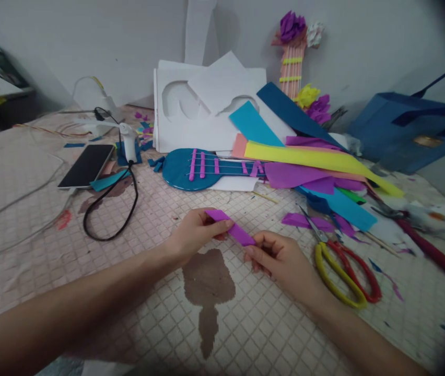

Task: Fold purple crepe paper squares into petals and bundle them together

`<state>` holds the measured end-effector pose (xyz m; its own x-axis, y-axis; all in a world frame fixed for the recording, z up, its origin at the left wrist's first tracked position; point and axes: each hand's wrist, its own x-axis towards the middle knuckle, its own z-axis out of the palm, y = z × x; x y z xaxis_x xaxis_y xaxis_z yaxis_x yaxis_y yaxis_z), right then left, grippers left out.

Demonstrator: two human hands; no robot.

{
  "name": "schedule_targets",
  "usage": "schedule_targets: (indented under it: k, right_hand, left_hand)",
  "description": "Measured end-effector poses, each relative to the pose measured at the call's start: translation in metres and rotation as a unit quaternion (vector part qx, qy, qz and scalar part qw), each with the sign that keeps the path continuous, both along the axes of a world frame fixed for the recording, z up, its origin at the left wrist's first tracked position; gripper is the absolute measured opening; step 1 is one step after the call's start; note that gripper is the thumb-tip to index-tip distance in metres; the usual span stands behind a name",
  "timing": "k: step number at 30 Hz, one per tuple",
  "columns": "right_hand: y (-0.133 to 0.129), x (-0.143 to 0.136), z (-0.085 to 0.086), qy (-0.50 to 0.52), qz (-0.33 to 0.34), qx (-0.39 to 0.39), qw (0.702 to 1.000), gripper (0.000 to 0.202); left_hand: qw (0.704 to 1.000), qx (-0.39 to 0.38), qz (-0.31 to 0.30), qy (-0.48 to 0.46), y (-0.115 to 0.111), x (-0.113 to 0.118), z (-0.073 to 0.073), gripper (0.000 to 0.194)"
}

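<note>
A short purple paper strip (238,233) is stretched between my two hands, slanting down to the right above the table. My left hand (197,232) pinches its upper left end between thumb and fingers. At the lower right end, the fingertips of my right hand (275,256) are closed on the same strip. Beyond them lies a blue paper guitar (191,169) with purple bands across its body and neck and thin strings along it. Scissors (340,261) with one yellow and one red handle rest to the right of my right hand.
Yellow (304,154) and purple paper (296,176) pile up at the right, near red-handled pliers (430,248). White boards (214,125) lean at the back beside a pink paper guitar (292,68). A phone (87,166), a black cord loop (110,237) and a blue bag (414,130) stand around.
</note>
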<state>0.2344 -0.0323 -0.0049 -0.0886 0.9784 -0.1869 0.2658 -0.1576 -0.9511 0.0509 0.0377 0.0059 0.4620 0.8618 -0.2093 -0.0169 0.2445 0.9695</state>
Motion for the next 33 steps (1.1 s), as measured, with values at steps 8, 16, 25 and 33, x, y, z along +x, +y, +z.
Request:
schedule_targets:
  k: [8, 16, 25, 33]
  right_hand:
    - [-0.001, -0.001, 0.005, -0.019, 0.009, 0.013, 1.0, 0.046]
    - [0.003, -0.002, 0.002, -0.041, -0.009, 0.069, 0.997, 0.024]
    - [0.003, 0.004, -0.002, 0.04, -0.075, 0.054, 0.995, 0.033]
    - [0.001, 0.002, 0.002, 0.025, -0.06, 0.061, 0.996, 0.034]
  left_hand:
    - [1.0, -0.017, -0.002, -0.001, 0.002, -0.003, -0.001, 0.021]
    - [0.996, -0.072, 0.017, -0.051, 0.001, 0.005, -0.003, 0.022]
    - [0.982, -0.129, 0.005, -0.137, -0.005, 0.027, -0.003, 0.028]
    - [0.983, -0.115, 0.01, -0.143, -0.009, 0.032, -0.012, 0.025]
